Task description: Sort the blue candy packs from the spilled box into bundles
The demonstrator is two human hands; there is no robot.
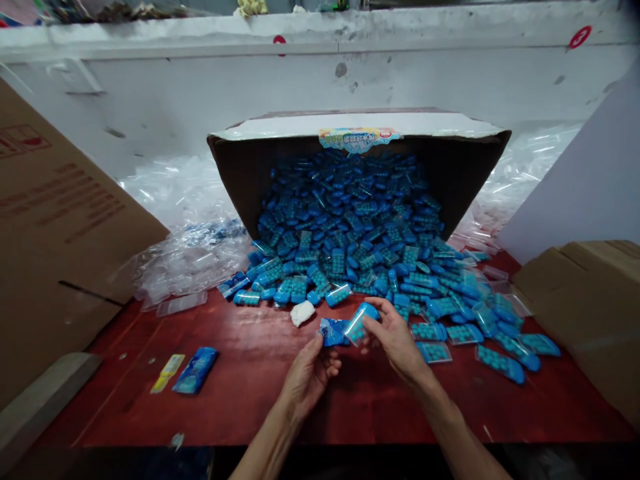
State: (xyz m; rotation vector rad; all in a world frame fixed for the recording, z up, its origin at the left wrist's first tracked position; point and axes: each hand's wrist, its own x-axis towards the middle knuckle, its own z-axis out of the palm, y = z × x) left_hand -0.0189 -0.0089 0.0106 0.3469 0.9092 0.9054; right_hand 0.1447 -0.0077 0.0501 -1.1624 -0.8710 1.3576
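Observation:
My left hand [311, 373] pinches the left end of a small blue printed packet [333, 332] between thumb and fingers. My right hand [395, 337] grips a clear case with a blue end and turquoise beads inside [361, 323], held tilted. The case meets the right end of the packet, and I cannot tell whether the packet is entering it. A crumpled white lump [303, 313] lies just beyond my left hand. Behind both hands, a big heap of similar blue bead cases [345, 227] spills from a cardboard box lying on its side [425, 125].
A blue packet [195, 371] and a yellow strip [168, 373] lie on the red table [240, 407] at left. Clear plastic sleeves [195, 257] pile beside the open box. Cardboard boxes flank the table left [60, 220] and right [590, 300].

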